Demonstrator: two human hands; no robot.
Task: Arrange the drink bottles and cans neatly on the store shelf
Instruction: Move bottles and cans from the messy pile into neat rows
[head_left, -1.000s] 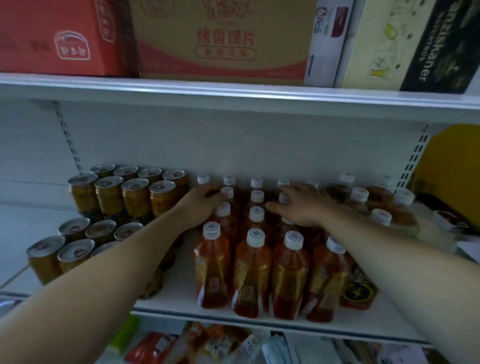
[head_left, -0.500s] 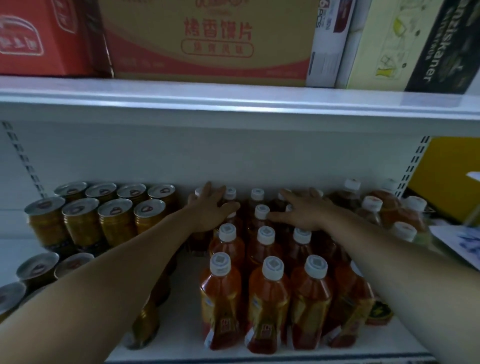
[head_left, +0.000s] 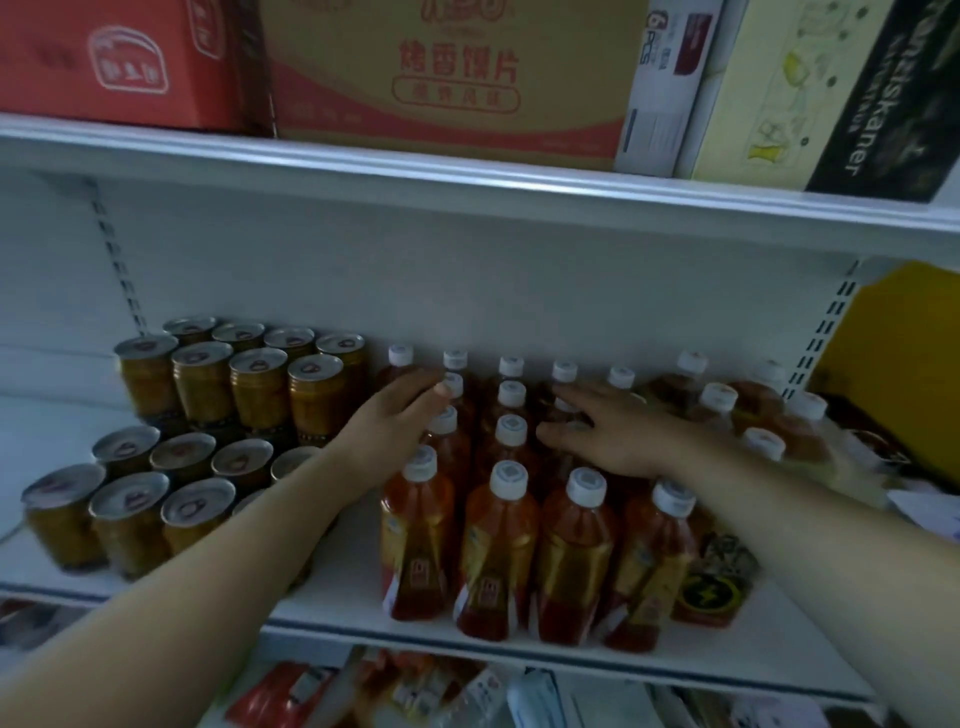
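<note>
Both arms reach over the white-capped tea bottles (head_left: 501, 551), left hand (head_left: 395, 423) and right hand (head_left: 618, 436) resting flat, fingers spread, gripping nothing.

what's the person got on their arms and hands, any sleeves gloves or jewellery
Nothing that shows. The left hand and right hand are bare, with no gloves, and no rings visible on the fingers. Both forearms are uncovered to the picture's edge: no sleeves, watch or bracelet in view.

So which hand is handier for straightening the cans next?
Probably the left hand: it rests on the bottles' left edge, beside the cans. The right hand lies farther over, across the bottle caps.
</note>
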